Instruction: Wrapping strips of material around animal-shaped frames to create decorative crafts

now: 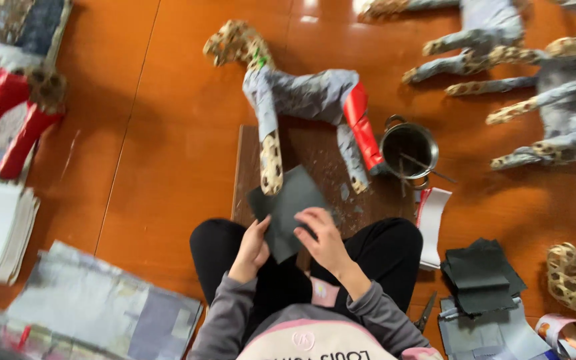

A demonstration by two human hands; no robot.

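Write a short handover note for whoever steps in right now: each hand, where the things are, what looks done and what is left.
Left hand and right hand both hold a dark paper sheet over the lap.
The paper animal stands on a brown board just ahead; a small pot with a brush sits at its right.
More dark sheets and scissors lie to the right.
Done: body mostly grey, one leg red.
Left: head and a front leg still show bare woven frame.
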